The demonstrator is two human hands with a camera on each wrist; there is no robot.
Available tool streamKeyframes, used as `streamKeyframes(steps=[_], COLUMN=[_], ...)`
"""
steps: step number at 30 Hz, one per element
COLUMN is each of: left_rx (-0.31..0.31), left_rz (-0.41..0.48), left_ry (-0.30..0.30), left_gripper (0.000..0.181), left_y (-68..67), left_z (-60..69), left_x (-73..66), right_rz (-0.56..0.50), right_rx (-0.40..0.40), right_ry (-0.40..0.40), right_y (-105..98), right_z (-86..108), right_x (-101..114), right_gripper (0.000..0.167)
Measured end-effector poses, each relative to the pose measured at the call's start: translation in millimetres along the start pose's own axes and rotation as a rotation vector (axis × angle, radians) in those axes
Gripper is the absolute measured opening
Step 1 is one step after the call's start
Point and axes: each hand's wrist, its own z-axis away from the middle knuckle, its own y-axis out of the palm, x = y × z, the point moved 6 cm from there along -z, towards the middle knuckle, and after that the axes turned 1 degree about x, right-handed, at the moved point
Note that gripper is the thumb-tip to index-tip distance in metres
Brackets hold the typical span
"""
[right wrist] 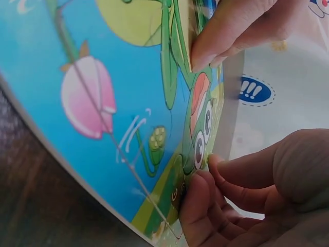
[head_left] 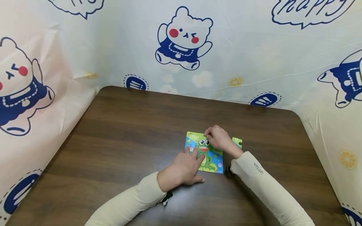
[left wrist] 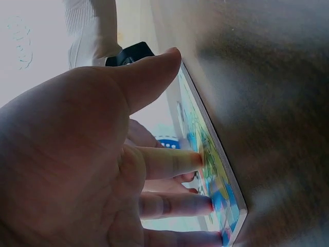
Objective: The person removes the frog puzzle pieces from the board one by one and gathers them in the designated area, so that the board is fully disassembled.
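A frog jigsaw puzzle (head_left: 217, 161) lies flat on the brown table, its pieces joined in a square with seams showing. My left hand (head_left: 183, 168) rests on its lower left part, fingers spread and fairly straight. In the left wrist view, the fingertips (left wrist: 198, 160) touch the picture, while the thumb stays off to the side. My right hand (head_left: 220, 138) is at the upper edge, above the frog's eyes. Its thumb and index finger pinch a puzzle piece there, seen close in the right wrist view (right wrist: 241, 190); most of that piece is hidden.
A loose green puzzle piece (head_left: 237, 141) lies just right of the puzzle, partly behind the right wrist. Brown table (head_left: 127, 138) surrounds the puzzle. A printed curtain (head_left: 118, 40) with bear drawings hangs along the table's back and sides.
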Motion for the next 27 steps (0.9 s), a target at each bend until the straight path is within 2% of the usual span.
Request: streamKeyframes(steps=[8,17,23,27], left_rx=[0.006,0.003,0.010,0.014], left_rz=[-0.008,-0.019,-0.007,-0.016], left_ry=[0.002,-0.009,-0.008,-0.014], left_gripper=[0.088,0.086,0.086,0.087], left_y=[2.2,-1.0,-0.1,0.8], left_z=[-0.2,1.0,0.2,1.1], left_x=[-1.9,-1.1,-1.0,-1.0], right_rz=[-0.012,-0.042,-0.124,-0.151], right_rx=[0.012,0.051,0.063,0.067], right_ry=[0.004,0.002,0.016,-0.009], right_y=[1.4,-0.2,-0.4,-2.6], right_z=[1.5,1.3,0.4,0.8], right_x=[-1.3,0.3,-4.9,-4.9], right_gripper=[0.017,0.021,0.023,0.023])
